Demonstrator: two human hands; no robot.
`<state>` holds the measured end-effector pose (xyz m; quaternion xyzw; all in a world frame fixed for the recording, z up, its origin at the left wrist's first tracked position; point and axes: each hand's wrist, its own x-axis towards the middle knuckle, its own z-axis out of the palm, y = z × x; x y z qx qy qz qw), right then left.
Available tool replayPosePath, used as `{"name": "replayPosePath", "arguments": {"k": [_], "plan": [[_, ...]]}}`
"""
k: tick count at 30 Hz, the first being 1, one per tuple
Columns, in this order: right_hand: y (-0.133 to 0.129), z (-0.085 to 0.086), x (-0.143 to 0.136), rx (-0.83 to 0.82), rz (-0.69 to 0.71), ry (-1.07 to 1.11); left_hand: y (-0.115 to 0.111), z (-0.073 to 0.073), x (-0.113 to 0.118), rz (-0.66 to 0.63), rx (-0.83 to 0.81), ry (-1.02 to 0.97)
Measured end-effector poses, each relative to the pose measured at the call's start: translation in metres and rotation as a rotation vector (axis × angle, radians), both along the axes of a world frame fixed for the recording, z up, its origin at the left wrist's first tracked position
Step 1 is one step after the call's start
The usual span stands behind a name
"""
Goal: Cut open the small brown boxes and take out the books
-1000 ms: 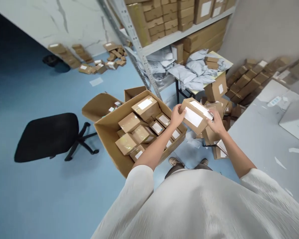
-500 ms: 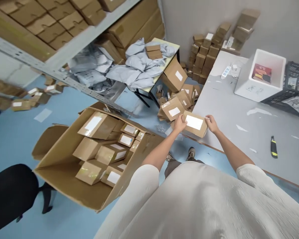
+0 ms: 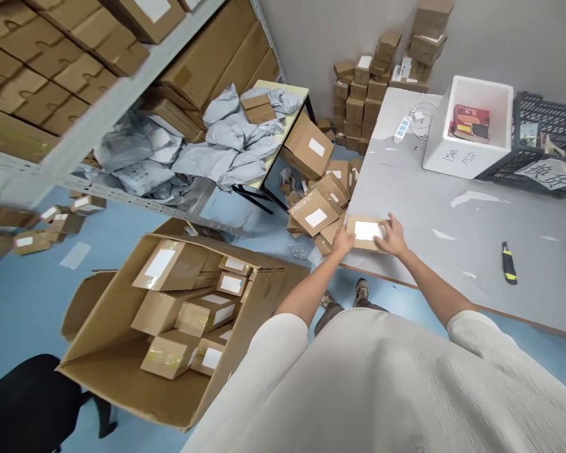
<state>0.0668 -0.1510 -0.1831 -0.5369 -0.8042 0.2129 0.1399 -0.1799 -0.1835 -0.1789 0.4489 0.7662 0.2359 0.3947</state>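
Note:
A small cardboard box [image 3: 364, 243] with a white label [image 3: 366, 231] on top is at the near left corner of the grey table [image 3: 405, 207]. My left hand [image 3: 343, 240] grips its left end. Over the right end is my right hand [image 3: 392, 236], its fingers bent and touching the label's right edge; the far side of its hold is hidden. To the left stands a large open carton [image 3: 108, 327] with several labelled boxes [image 3: 210, 311] inside.
On the table are a yellow-and-black utility knife [image 3: 509, 263], paper scraps, a power strip [image 3: 402, 129], a white foam box [image 3: 466, 154] and a black crate [image 3: 547, 119]. Boxes [image 3: 314, 211] are heaped beyond the table's left edge. A black chair [image 3: 23, 402] stands lower left.
My right hand has moved from the box's right edge onto its top, by the label. The box now sits flatter, at the table corner. The view has shifted to the right.

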Motion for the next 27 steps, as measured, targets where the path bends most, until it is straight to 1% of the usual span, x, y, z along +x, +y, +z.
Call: {"name": "replayPosePath", "arguments": {"k": [2,3,5,7,11,14,16,17,19,21,24,27], "plan": [[-0.008,0.006,-0.003,0.025,0.169,-0.099,0.007,0.0,0.009,0.015,0.025,-0.032],[-0.012,0.009,-0.004,0.021,0.227,-0.139,0.01,0.0,0.013,0.019,0.035,-0.053],[-0.015,0.012,-0.004,0.017,0.276,-0.202,0.015,0.0,0.017,0.013,0.053,-0.113],[-0.013,0.013,-0.004,0.03,0.263,-0.244,0.017,0.001,0.019,-0.014,0.083,-0.196],[0.0,0.013,-0.007,0.051,0.229,-0.287,0.016,0.004,0.014,-0.051,0.154,-0.326],[0.007,0.014,-0.016,0.065,0.16,-0.317,0.009,0.005,0.005,-0.049,0.149,-0.338],[0.01,0.016,-0.027,0.086,0.124,-0.319,0.001,0.005,-0.006,-0.041,0.156,-0.32],[0.01,0.018,-0.035,0.101,0.127,-0.309,-0.004,0.005,-0.013,-0.033,0.169,-0.312],[0.01,0.022,-0.058,0.132,0.177,-0.267,-0.016,0.007,-0.031,0.001,0.204,-0.302],[0.007,0.028,-0.09,0.146,0.257,-0.205,-0.031,0.01,-0.054,0.054,0.239,-0.291],[-0.003,0.036,-0.151,0.131,0.388,-0.113,-0.059,0.018,-0.1,0.175,0.273,-0.249],[-0.021,0.043,-0.218,0.109,0.531,-0.049,-0.096,0.029,-0.152,0.307,0.305,-0.197]]}}
